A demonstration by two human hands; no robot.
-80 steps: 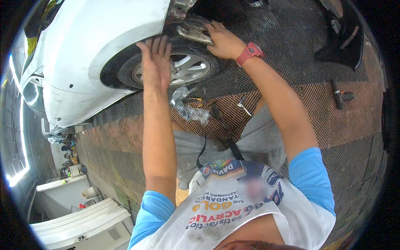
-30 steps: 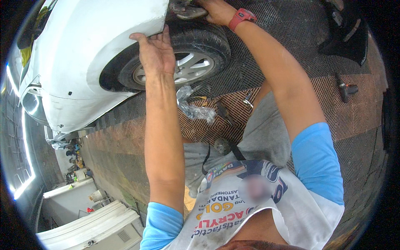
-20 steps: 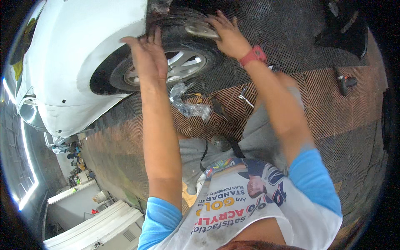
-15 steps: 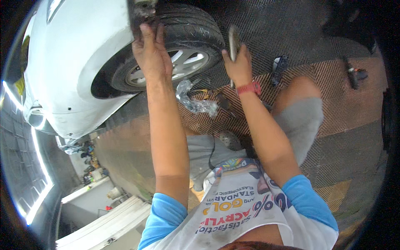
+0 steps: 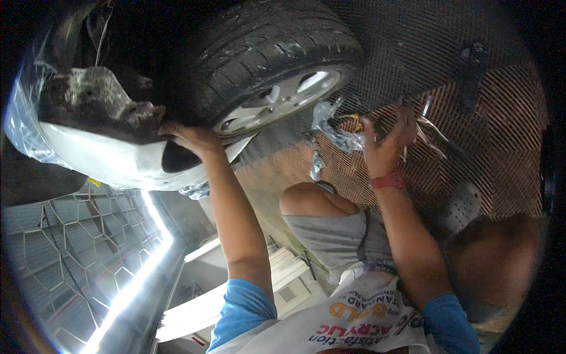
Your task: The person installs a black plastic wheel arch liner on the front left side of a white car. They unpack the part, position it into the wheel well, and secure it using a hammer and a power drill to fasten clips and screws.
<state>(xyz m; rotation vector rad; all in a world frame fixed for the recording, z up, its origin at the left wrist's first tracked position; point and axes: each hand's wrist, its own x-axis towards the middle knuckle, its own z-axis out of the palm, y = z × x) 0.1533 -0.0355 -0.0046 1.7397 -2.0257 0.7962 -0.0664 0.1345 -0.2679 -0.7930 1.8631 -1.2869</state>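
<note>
A white car body panel (image 5: 109, 150) with a dirty, ragged dark edge (image 5: 112, 97) stands at the left. My left hand (image 5: 191, 140) has its fingers closed on the end of that edge, beside the wheel arch. The tyre (image 5: 259, 71) and its silver alloy wheel (image 5: 286, 100) are just beyond it. My right hand (image 5: 388, 144) hovers low over the floor matting with thumb and fingers apart. Close to its fingertips is a pale metal tool with long thin arms (image 5: 433, 131); contact with it cannot be made out. Crumpled clear plastic (image 5: 339, 127) lies left of that hand.
Ribbed brown and dark matting (image 5: 495, 147) covers the floor. A dark object (image 5: 471, 56) lies at the far right. My bent knee (image 5: 315, 200) and a perforated grey shoe (image 5: 463, 206) are close in. Clear sheeting (image 5: 23, 130) hangs off the car at the far left.
My view has swung left and closer to the tyre. My left hand has moved down along the panel edge. The long grey object no longer shows between my right thumb and fingers.
</note>
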